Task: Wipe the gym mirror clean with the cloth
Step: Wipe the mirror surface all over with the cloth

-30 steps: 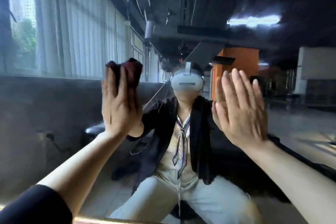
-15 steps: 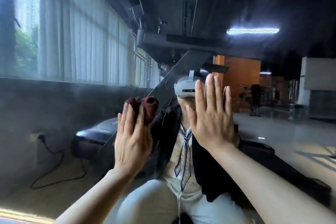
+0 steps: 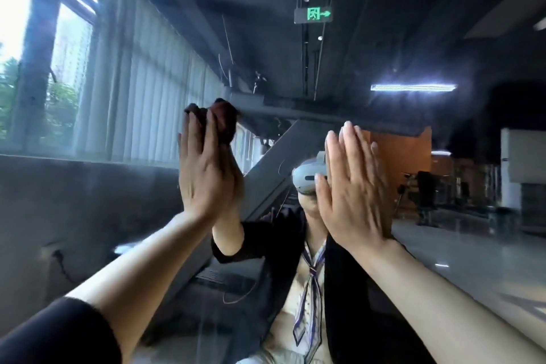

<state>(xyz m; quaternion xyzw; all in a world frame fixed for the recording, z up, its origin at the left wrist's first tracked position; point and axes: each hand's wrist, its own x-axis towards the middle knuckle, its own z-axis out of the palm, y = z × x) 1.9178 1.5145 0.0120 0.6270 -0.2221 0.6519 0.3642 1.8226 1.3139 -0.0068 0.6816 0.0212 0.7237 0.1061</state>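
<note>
The gym mirror (image 3: pixel 443 38) fills the whole view, hazy and streaked on its left side. My left hand (image 3: pixel 204 174) is raised with straight fingers and presses a dark red cloth (image 3: pixel 223 117) flat against the glass; the cloth bunches above my fingertips. My right hand (image 3: pixel 351 192) lies flat on the mirror to the right, fingers straight and together, holding nothing. Both hands meet their own reflections at the glass.
The mirror reflects a person in a headset (image 3: pixel 310 174), a dark jacket and a striped scarf, crouched close. Reflected behind are curtained windows (image 3: pixel 147 91) at left, a slanted beam (image 3: pixel 283 151), an exit sign (image 3: pixel 313 14) and an open gym floor (image 3: pixel 472 260) at right.
My left hand has slid the cloth up the glass, after dipping down and rightward. My right hand has moved rightward again. The view has tilted upward, showing more ceiling.
</note>
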